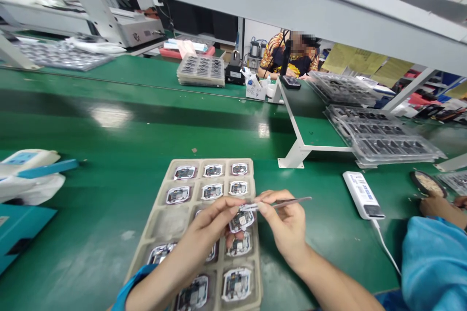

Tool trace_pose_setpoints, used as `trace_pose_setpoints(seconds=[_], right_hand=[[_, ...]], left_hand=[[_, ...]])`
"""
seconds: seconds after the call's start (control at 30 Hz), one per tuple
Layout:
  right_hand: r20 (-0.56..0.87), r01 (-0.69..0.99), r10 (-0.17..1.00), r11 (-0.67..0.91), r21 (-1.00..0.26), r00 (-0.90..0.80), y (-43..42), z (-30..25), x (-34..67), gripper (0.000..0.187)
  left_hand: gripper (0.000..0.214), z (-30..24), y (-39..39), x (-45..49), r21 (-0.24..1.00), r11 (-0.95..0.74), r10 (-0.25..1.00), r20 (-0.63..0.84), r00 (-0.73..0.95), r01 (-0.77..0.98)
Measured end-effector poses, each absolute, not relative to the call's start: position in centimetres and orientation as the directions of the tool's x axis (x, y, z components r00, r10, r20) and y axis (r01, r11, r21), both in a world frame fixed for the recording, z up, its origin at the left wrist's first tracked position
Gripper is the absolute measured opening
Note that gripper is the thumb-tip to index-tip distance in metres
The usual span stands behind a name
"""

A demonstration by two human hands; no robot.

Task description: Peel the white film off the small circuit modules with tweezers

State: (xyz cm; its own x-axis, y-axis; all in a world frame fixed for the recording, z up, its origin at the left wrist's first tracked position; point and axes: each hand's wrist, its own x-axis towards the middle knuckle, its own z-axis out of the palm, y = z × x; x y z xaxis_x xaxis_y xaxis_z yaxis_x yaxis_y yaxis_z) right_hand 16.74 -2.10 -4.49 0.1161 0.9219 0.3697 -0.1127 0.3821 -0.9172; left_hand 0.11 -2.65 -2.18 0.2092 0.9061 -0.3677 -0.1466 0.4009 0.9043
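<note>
Over a beige moulded tray [168, 223] my hands work close together. The tray's pockets hold several round-cornered circuit modules in transparent film. My left hand [213, 223] pinches one such module [241, 221] above the tray. My right hand [286, 226] grips slim metal tweezers [288, 203], their tips at the module's upper edge, touching a small strip of transparent film [251, 207]. Part of the tray and some modules are hidden beneath my left hand and wrist.
A white power bank [363, 195] with a cable lies right of the tray on the green bench. Beyond it, a co-worker's hand [438, 206] rests by a round dish [427, 183]. Stacked transparent trays [383, 136] sit ahead under a grey overhead beam [292, 14].
</note>
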Motion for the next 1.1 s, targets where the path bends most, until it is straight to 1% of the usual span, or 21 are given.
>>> trace_pose_setpoints(seconds=[0.1,0.23,0.33,0.4,0.47,0.53,0.6,0.67,0.8,0.9,0.97,1.03,1.1], right_hand=[[0.327,-0.133,0.94,0.338,-0.932,0.095,-2.2,-4.9,16.5,0.01],[0.264,-0.19,0.962,0.273,-0.943,0.075,-2.1,-5.2,16.4,0.013],[0.271,-0.208,0.961,0.275,-0.939,0.051,-2.0,-5.1,16.4,0.015],[0.348,-0.186,0.937,0.348,-0.919,0.035,-1.9,-4.9,16.4,0.012],[0.47,-0.123,0.883,0.467,-0.876,0.009,-1.8,-4.7,16.5,0.008],[0.597,-0.034,0.802,0.596,-0.803,-0.034,-1.8,-4.5,16.7,0.004],[0.687,0.04,0.722,0.691,-0.722,-0.078,-1.8,-4.2,16.9,0.003],[0.734,0.077,0.672,0.74,-0.668,-0.101,-1.8,-3.9,17.0,0.004],[0.76,0.093,0.638,0.77,-0.631,-0.129,-1.8,-3.6,17.2,0.005],[0.758,0.094,0.633,0.774,-0.626,-0.16,-1.7,-3.7,17.3,0.005],[0.746,0.082,0.649,0.76,-0.645,-0.15,-1.6,-4.0,17.2,0.005],[0.716,0.059,0.69,0.723,-0.688,-0.109,-1.7,-4.3,17.2,0.004],[0.652,0.017,0.756,0.653,-0.757,-0.057,-1.7,-4.5,17.0,0.003]], left_hand=[[0.028,-2.9,-2.7,0.1,0.904,0.393,0.908,-0.353,0.224,-0.169],[0.031,-3.1,-2.6,0.1,0.904,0.403,0.902,-0.364,0.231,-0.147],[0.03,-2.4,-2.6,0.3,0.887,0.439,0.885,-0.399,0.241,-0.143],[0.03,-1.9,-2.5,0.4,0.876,0.46,0.874,-0.419,0.246,-0.143],[0.032,-1.7,-2.4,0.4,0.87,0.473,0.868,-0.433,0.242,-0.141],[0.034,-1.6,-2.3,0.3,0.865,0.484,0.864,-0.448,0.228,-0.132],[0.035,-1.8,-2.2,0.1,0.865,0.486,0.865,-0.458,0.206,-0.12],[0.035,-2.0,-2.2,-0.1,0.869,0.483,0.869,-0.459,0.187,-0.108],[0.033,-2.1,-2.2,-0.2,0.87,0.486,0.866,-0.465,0.184,-0.087],[0.029,-2.1,-2.4,-0.3,0.867,0.492,0.86,-0.468,0.205,-0.084],[0.027,-2.1,-2.4,-0.3,0.861,0.502,0.853,-0.478,0.208,-0.08],[0.027,-2.0,-2.4,-0.2,0.856,0.511,0.849,-0.489,0.2,-0.077],[0.028,-2.0,-2.4,-0.1,0.853,0.516,0.848,-0.497,0.184,-0.077]])
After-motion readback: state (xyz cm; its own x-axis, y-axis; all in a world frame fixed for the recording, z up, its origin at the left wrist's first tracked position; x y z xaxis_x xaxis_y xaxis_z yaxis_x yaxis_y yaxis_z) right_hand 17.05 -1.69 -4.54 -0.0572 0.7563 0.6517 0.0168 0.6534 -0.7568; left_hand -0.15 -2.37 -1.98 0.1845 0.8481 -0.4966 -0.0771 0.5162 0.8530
